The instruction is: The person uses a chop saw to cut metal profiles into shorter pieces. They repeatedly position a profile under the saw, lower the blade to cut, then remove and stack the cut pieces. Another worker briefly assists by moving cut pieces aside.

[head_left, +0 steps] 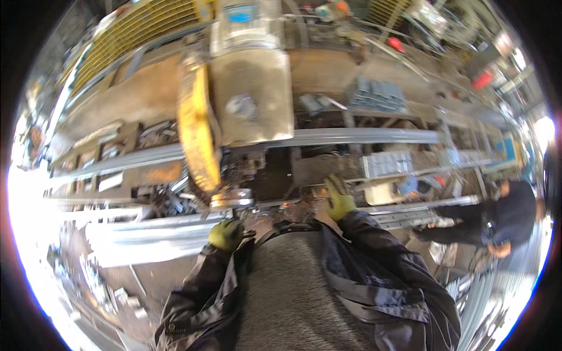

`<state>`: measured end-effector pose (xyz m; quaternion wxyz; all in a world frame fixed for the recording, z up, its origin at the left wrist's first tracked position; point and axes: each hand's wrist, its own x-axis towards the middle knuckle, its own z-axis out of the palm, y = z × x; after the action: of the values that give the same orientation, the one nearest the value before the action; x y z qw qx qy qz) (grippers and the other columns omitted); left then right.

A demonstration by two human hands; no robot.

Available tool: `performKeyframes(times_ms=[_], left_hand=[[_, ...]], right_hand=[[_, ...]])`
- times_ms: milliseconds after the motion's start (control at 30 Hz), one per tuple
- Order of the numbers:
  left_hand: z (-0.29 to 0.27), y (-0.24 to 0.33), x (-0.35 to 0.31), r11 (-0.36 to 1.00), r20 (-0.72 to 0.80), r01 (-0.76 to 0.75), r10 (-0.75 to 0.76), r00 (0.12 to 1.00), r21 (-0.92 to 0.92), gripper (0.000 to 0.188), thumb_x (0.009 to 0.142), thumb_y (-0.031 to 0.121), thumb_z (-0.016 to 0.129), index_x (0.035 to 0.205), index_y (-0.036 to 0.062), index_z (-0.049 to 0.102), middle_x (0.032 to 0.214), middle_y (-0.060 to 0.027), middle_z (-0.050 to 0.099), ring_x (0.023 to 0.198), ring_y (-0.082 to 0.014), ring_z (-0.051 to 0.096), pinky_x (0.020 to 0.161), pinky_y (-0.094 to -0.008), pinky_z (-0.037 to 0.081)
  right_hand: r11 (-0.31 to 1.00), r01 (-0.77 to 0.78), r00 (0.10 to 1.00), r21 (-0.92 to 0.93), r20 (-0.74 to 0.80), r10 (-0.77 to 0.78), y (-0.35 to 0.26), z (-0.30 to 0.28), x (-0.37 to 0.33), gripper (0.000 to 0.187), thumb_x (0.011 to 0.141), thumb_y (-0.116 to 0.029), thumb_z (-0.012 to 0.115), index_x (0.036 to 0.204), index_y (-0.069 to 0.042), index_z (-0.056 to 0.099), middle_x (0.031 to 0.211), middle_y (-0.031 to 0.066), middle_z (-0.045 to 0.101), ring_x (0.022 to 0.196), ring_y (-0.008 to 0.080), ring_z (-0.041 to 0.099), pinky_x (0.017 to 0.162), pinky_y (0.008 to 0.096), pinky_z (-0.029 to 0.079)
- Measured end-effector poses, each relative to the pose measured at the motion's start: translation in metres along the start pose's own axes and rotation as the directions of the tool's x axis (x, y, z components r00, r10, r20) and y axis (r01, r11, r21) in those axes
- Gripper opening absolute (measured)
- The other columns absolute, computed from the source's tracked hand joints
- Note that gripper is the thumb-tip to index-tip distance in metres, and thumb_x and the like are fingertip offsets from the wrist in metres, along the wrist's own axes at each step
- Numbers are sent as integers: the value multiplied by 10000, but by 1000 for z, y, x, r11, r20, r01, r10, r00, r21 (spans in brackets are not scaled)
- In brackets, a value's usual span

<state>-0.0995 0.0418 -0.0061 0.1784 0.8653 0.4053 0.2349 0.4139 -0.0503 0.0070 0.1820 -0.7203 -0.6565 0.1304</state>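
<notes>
My left hand (226,234), in a yellow-green work glove, is curled closed at the front edge of the bench, left of my waist. What it holds, if anything, is hidden. Just beyond it are a shiny metal part (232,198) and the lower end of a worn yellow machine arm (198,126). On the right, my right hand (339,199), gloved alike, has its fingers stretched forward beside a dark metal surface (319,169). Nothing shows in that hand. Long bright metal profiles (152,235) lie left of my left hand.
A pale metal machine housing (257,88) stands ahead. Stacked grey metal pieces (376,95) and another stack (387,164) lie to the right. A long steel rail (363,136) crosses the bench. At far right, another person (503,216) in dark clothes stands close by.
</notes>
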Motion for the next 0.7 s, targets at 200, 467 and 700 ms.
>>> performKeyframes(times_ms=[200, 467, 700], left_hand=[[-12, 17, 4, 997, 19, 54, -53, 998, -57, 173, 1032, 197, 866, 1199, 156, 850, 1109, -138, 858, 921, -430, 830, 747, -543, 666], [6, -6, 0, 997, -2, -77, 77, 997, -8, 184, 973, 189, 875, 1150, 152, 848, 1122, -138, 865, 959, -428, 826, 773, -559, 668], [15, -12, -4, 999, -50, -36, 37, 998, 9, 165, 1016, 208, 866, 1173, 154, 874, 1090, -158, 877, 942, -429, 849, 788, -550, 682]], right_hand=[[995, 98, 993, -19, -66, -99, -3, 1, 0, 794, 1019, -124, 731, 1789, -41, 553, 1892, 263, 460, 1744, 525, 423, 1412, 613, 415], [997, 65, 997, -33, -30, -66, 6, 3, -2, 809, 1059, -251, 691, 1828, -80, 510, 1928, 211, 426, 1780, 500, 377, 1449, 593, 381], [999, 49, 993, -3, -108, -49, -5, -3, -4, 732, 1007, -131, 764, 1724, -64, 631, 1820, 249, 555, 1700, 536, 495, 1372, 600, 500]])
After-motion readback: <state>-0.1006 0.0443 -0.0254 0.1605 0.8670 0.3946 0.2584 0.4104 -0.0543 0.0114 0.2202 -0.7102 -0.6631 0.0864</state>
